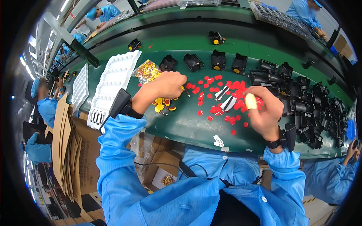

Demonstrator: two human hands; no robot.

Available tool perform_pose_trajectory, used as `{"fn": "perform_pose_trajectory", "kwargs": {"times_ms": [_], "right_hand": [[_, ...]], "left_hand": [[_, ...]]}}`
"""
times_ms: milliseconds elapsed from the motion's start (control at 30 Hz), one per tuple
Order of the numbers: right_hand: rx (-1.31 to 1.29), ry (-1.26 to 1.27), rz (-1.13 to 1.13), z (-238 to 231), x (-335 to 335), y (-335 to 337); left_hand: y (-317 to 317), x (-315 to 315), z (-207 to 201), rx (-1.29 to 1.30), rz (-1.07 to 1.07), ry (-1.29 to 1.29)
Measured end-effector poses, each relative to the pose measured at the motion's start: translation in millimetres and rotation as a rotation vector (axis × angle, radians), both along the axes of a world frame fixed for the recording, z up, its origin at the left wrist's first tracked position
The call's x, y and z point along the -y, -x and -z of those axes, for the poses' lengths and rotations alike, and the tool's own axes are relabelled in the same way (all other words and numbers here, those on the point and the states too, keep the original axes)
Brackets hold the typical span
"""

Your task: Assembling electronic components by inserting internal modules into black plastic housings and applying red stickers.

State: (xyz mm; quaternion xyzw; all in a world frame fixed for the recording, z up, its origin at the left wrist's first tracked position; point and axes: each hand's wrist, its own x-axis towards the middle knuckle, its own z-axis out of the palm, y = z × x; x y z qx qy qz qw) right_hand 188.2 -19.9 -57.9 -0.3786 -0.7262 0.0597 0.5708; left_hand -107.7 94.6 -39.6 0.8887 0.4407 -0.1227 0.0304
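My left hand (166, 85) is closed, fingertips bent down over a pile of small yellow-and-black pieces (161, 104). A dark, thin bit shows under its fingers, too small to name. Beside its wrist lies a clear bag (146, 70) of yellow and red pieces. My right hand (267, 113) is closed in a pinch above scattered red discs (236, 86); whatever it may hold is hidden. A pale yellow finger cover (250, 101) sits on one of its digits. To its left lie two white strips with black middles (228, 103).
Black molded housings (218, 60) stand in a row along the far side; many more (316, 109) crowd the right. White molded trays (113, 81) lie left on the green table (181, 130). Cardboard sheets (64, 147) stand at left. Co-workers (305, 17) sit around.
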Motion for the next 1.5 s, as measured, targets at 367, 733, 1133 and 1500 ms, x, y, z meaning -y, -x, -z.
{"fn": "perform_pose_trajectory", "kwargs": {"times_ms": [367, 733, 1133, 1500], "right_hand": [[-0.062, 0.051, -0.029, 21.0, -15.2, 2.2], [-0.377, 0.432, -0.259, 10.1, -17.6, -8.2], [-0.778, 0.982, -0.559, 11.9, -19.8, -9.1], [-0.885, 0.961, -0.524, 15.6, -13.4, 0.8]], "left_hand": [[-9.5, 18.1, -16.8, 0.084, 0.153, -0.069], [-101.9, 45.4, -3.5, 1.191, 0.203, 0.316], [-110.1, 59.6, 31.9, 1.722, -0.077, 0.939], [-108.9, 63.0, 36.7, 1.543, -0.091, 0.791]]}}
